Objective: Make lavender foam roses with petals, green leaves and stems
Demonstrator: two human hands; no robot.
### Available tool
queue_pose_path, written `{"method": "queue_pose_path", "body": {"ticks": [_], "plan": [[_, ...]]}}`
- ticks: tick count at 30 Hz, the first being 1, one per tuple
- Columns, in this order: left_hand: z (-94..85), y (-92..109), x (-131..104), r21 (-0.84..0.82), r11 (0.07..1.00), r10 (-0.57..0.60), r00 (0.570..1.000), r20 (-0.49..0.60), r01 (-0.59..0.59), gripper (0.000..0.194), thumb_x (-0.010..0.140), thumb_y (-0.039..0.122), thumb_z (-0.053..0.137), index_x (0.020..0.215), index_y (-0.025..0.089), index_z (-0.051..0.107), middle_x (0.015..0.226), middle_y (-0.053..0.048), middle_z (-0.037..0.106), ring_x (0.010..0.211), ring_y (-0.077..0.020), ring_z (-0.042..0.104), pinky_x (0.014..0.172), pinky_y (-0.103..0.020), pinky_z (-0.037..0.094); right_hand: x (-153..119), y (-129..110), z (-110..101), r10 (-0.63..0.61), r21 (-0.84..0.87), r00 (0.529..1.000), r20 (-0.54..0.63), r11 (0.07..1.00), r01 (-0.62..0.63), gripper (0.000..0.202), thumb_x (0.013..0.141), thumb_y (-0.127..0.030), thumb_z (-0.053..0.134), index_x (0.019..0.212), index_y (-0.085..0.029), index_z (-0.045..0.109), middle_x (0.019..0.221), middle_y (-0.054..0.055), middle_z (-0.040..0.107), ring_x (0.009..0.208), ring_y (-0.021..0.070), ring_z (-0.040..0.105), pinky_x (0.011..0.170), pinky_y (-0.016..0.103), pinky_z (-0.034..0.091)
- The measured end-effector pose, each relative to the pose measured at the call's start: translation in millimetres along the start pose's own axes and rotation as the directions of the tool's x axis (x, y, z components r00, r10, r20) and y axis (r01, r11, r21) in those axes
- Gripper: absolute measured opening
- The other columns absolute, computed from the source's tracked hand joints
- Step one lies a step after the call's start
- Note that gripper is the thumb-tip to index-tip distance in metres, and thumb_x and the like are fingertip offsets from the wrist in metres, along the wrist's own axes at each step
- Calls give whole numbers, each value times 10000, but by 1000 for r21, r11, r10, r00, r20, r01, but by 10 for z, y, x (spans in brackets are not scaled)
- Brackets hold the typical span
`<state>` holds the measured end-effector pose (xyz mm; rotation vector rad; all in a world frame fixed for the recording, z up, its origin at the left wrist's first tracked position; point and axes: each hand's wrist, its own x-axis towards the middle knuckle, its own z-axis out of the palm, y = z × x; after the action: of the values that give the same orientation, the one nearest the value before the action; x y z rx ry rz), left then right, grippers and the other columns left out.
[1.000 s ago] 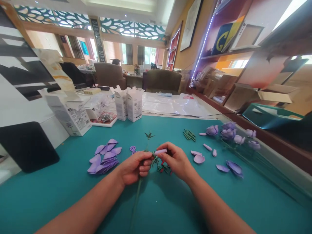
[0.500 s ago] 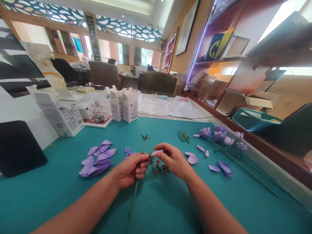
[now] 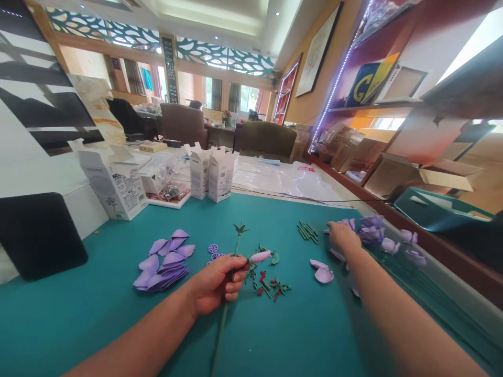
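Note:
My left hand [image 3: 231,277] is closed around the green stem [image 3: 222,335] of an artificial flower. Above my fist the stem ends in a pointed green sepal [image 3: 240,229]. A pale lilac bud [image 3: 260,256] sticks out sideways beside my fingertips, joined to a small green piece. Far to the right, my right hand [image 3: 345,238] has its fingers pinched together at a small lilac bud piece [image 3: 327,231], next to finished purple roses [image 3: 371,229]. Under the bud lie green and red plastic parts [image 3: 271,285]. Purple rings [image 3: 213,249] are partly behind my left hand.
Loose purple petals [image 3: 163,267] are piled on the left of the teal mat [image 3: 271,335]. Short green tubes [image 3: 307,232] and two lilac petals [image 3: 323,273] lie on the right. White boxes [image 3: 220,175] stand at the back, and a black panel [image 3: 41,235] at far left.
My right hand has let go of the lilac bud by my left hand and reached right to the roses. My left hand keeps its grip on the stem. The camera view has shifted.

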<state>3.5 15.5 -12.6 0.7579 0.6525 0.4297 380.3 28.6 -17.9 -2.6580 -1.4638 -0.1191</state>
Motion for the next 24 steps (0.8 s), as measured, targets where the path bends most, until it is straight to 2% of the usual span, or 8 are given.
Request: {"method": "queue_pose_path", "body": {"ticks": [5,10,15,19,24], "plan": [[-3,1,5,-2,1000,-8,1000,24,8,261,771,314,613,654,158,440,514,80,379,379,-21,271,385,-176,198,129,32,149,-7,-131,996,86,991,18,352,856,-140,397,1111,-165,639,1096,191,654,1033,304,613,793,406,465],[11,-6,9,-1,1000,-18,1000,17,18,243,785,310,599,669,156,451,522,77,377,385,-24,277,389,-180,199,105,85,158,-13,-187,994,105,982,33,350,896,-271,390,1065,-124,659,1087,229,650,996,332,626,754,417,474],[15,-11,14,26,1000,8,1000,11,-8,226,792,306,598,694,155,462,541,74,380,397,-26,281,396,-184,193,6,173,69,-66,-150,980,190,984,95,357,811,-433,533,1016,-198,707,993,135,703,870,255,666,702,312,485],[13,-17,9,27,999,19,999,27,-20,217,787,307,602,707,153,471,541,76,370,401,-26,274,398,-184,186,-125,203,33,-147,-69,958,247,983,169,321,797,-418,549,988,-229,723,954,86,720,809,198,673,679,248,477],[18,-24,-13,2,1000,18,999,28,-18,220,823,321,570,713,150,486,533,75,366,405,-30,279,407,-181,200,-289,173,88,-187,-13,958,219,981,194,297,827,-337,506,986,-204,719,1004,90,713,931,216,652,756,257,468]]}}
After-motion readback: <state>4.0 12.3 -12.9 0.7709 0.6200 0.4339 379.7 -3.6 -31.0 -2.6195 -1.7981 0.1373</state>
